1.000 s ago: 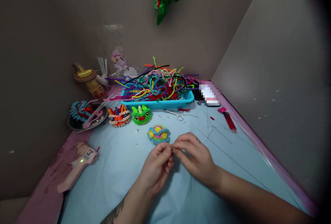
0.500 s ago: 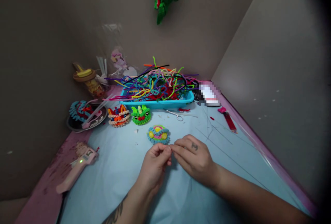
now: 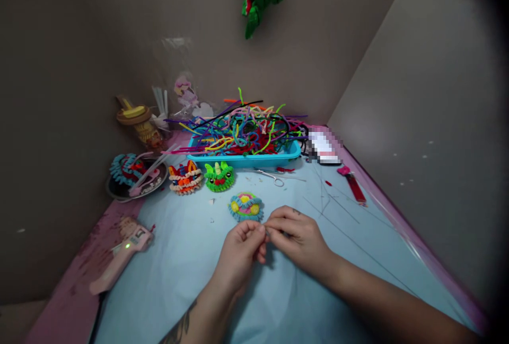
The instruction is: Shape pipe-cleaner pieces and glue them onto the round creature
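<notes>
My left hand [image 3: 243, 246] is closed, its thumb and forefinger pinched together. My right hand [image 3: 297, 235] meets it fingertip to fingertip, also in a pinch. Whatever sits between the fingertips is too small or hidden to name. Just beyond the hands lies a blue, yellow and pink pipe-cleaner head [image 3: 245, 206], touched by neither hand as far as I can see. Behind it stand a green pipe-cleaner head [image 3: 219, 177] with eyes and an orange and cream one [image 3: 185, 178].
A blue tray [image 3: 254, 160] heaped with pipe cleaners stands at the back. Scissors [image 3: 274, 177] lie before it. A pink glue gun [image 3: 121, 259] and a dark bowl [image 3: 115, 191] are at left. A phone [image 3: 324, 148] and red strip [image 3: 355, 189] are at right.
The right hand has turned slightly and its fingers have curled more, while both hands stay together at the fingertips. The whole view has shifted a little.
</notes>
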Demonstrator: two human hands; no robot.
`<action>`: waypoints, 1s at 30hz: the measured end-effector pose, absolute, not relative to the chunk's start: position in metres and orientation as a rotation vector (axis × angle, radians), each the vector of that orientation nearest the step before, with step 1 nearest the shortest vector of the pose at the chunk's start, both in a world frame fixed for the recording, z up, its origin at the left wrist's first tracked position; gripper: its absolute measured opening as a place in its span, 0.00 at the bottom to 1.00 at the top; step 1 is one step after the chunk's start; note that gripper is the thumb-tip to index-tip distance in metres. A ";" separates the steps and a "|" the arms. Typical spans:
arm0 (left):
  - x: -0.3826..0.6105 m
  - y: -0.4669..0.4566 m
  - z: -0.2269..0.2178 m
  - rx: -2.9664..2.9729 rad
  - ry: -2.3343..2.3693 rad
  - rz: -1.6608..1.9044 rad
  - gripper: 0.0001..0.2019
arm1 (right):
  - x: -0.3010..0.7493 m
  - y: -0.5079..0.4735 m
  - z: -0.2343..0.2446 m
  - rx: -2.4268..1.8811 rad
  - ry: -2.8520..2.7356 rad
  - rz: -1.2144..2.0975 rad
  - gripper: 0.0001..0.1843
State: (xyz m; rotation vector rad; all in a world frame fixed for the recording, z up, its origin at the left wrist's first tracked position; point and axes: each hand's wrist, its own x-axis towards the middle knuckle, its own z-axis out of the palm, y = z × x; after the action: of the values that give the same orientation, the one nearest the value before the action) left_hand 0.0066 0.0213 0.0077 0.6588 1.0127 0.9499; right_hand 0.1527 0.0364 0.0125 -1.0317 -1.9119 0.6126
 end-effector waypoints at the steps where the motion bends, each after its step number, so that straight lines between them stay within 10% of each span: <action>1: 0.007 0.021 0.008 0.674 1.017 0.943 0.16 | 0.152 0.036 0.013 -1.035 -1.907 0.617 0.11; 30: 0.011 0.017 0.008 1.115 1.243 0.992 0.19 | 0.139 0.031 0.011 -1.043 -1.805 0.596 0.09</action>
State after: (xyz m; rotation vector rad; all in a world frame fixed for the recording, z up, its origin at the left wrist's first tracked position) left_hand 0.0106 0.0169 0.0079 1.1154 1.2426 0.9921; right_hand 0.1394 0.0309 0.0108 -1.0433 -1.8053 0.5965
